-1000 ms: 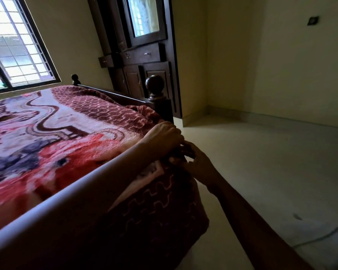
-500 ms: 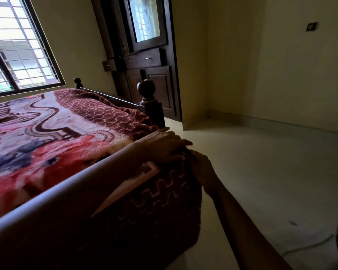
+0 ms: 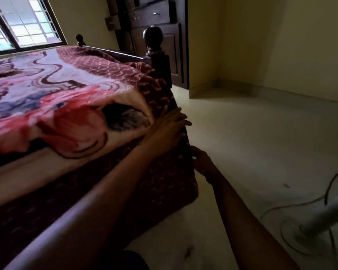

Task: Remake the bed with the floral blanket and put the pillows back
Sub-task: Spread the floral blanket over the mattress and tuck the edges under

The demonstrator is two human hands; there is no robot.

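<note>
The floral blanket (image 3: pixel 66 98), red, pink and blue with a maroon patterned border, covers the bed and hangs over its near corner toward the floor. My left hand (image 3: pixel 172 125) lies flat with straight fingers against the maroon border at that corner. Just below it, my right hand (image 3: pixel 200 162) has its fingers curled into the hanging edge of the blanket. The dark wooden bedpost (image 3: pixel 154 47) with a round knob stands at the far corner. No pillows are in view.
A dark wooden wardrobe (image 3: pixel 160 16) stands behind the bed against the wall. A window (image 3: pixel 18 22) is at the upper left. A standing fan's base (image 3: pixel 320 221) and its cable (image 3: pixel 277 209) lie on the pale floor at the right.
Both hands slid down the blanket's corner from the top edge onto its hanging side. My left hand opened from curled to flat. The view tilted down and brought the fan into sight.
</note>
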